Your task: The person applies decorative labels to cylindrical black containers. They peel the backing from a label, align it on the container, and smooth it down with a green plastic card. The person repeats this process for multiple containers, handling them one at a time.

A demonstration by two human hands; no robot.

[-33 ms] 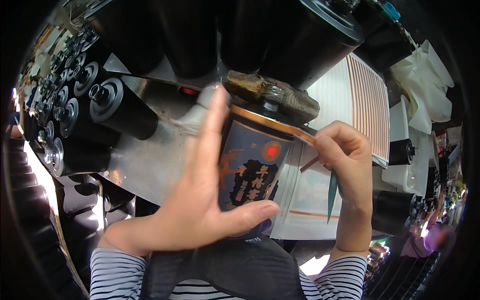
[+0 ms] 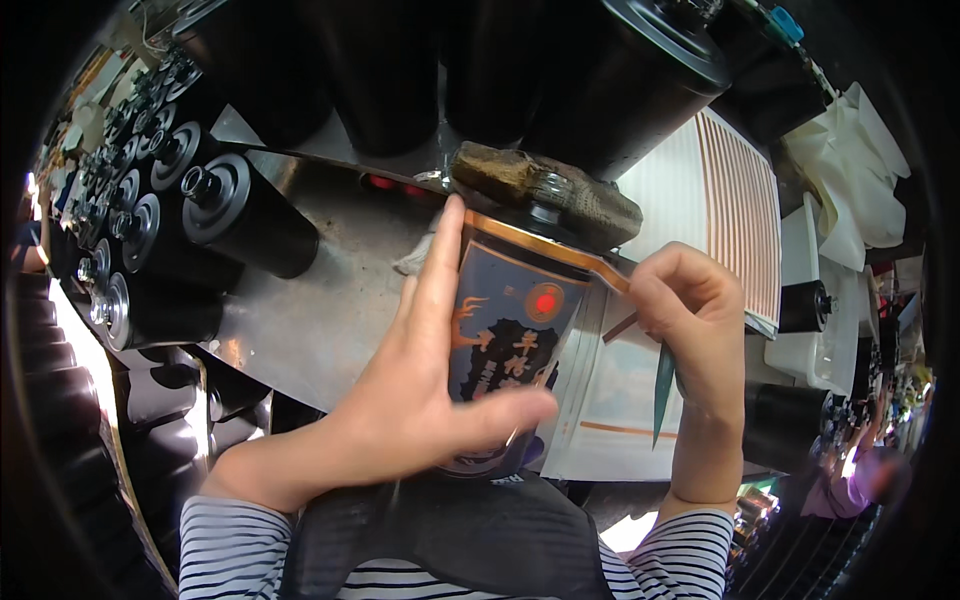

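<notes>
My left hand (image 2: 420, 400) grips a black bottle (image 2: 510, 330) from its left side, fingers stretched along it and thumb across its lower front. The bottle bears a dark label with orange trim and a red dot. At the label's upper right corner, my right hand (image 2: 690, 320) pinches the orange-edged label strip (image 2: 592, 266). A thin green pointed tool (image 2: 662, 390) hangs down from that same hand. The bottle's neck points away from me, against a worn brown pad (image 2: 560, 195).
Several black bottles (image 2: 240, 210) lie in rows at the left on a metal table (image 2: 330, 300), and larger black cylinders stand at the back. Striped label sheets (image 2: 720, 190) lie right of the bottle, beside a white tray (image 2: 800, 330). Another person (image 2: 860, 480) works at the lower right.
</notes>
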